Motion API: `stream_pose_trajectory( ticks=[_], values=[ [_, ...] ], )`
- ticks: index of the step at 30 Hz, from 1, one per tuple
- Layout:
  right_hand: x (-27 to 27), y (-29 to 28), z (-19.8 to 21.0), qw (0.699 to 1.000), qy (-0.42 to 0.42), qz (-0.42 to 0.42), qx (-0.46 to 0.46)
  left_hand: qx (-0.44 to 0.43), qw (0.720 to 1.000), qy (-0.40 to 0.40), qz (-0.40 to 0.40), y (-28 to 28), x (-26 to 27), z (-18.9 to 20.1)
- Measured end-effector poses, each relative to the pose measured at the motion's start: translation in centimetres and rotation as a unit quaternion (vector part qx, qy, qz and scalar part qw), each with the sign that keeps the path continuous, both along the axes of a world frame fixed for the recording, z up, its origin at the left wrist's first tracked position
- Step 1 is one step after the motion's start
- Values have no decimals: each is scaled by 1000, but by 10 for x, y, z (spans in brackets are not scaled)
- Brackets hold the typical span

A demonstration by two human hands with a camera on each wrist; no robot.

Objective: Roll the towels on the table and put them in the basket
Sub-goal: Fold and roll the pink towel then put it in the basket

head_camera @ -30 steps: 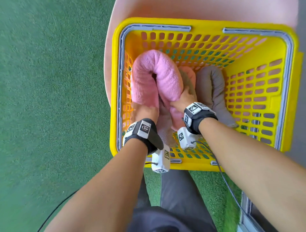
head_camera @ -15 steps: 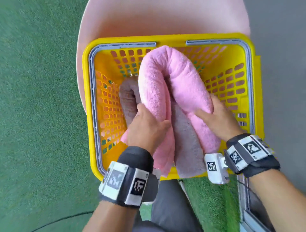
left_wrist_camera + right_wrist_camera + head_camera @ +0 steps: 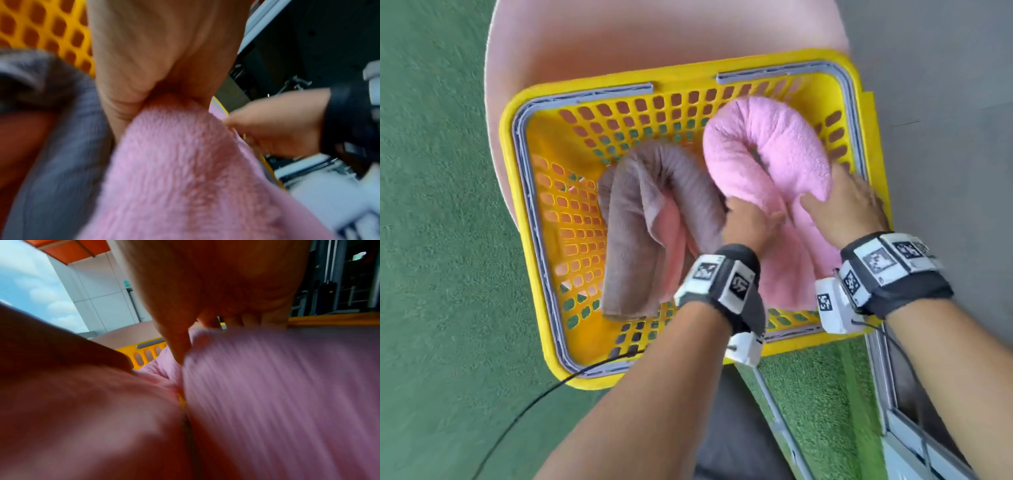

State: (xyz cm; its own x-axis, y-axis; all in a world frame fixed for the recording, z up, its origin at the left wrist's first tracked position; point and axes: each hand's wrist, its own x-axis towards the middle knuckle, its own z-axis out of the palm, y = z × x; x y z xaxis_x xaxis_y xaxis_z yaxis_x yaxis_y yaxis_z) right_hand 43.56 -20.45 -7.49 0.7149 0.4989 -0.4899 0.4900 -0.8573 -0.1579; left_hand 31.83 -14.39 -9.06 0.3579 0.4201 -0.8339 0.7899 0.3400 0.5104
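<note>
A yellow basket [image 3: 558, 219] stands on a round pink table [image 3: 640, 37]. Inside it, a rolled pink towel [image 3: 767, 150] bends in an arch along the right side. My left hand [image 3: 748, 219] grips its left leg, seen up close as fluffy pink cloth [image 3: 185, 162]. My right hand [image 3: 849, 209] grips the right leg of the pink towel [image 3: 277, 394], against the basket's right wall. A rolled grey-brown towel [image 3: 654, 212] with a paler pink one tucked inside lies bent at the basket's left-centre.
Green turf [image 3: 438, 240] surrounds the table. A black cable [image 3: 527, 407] runs from my left wrist over the basket's near rim. A metal frame [image 3: 876, 370] sits at the lower right by grey ground.
The pink towel roll has shifted from the basket's left and centre to its right side, both hands moving with it. The grey-brown roll now lies uncovered at left-centre.
</note>
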Motion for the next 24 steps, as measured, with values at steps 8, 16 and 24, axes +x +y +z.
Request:
stream_pose_trajectory(
  ticks=[8,16,24],
  values=[
    [-50,43,-42,988,135,71,4,233,959,146,63,21,-62,-56],
    [-103,71,-140,967,214,37,-132,52,978,180,94,86,-147,-111],
    [-116,66,-111,981,192,11,7,117,976,131,131,75,-146,-87]
  ],
)
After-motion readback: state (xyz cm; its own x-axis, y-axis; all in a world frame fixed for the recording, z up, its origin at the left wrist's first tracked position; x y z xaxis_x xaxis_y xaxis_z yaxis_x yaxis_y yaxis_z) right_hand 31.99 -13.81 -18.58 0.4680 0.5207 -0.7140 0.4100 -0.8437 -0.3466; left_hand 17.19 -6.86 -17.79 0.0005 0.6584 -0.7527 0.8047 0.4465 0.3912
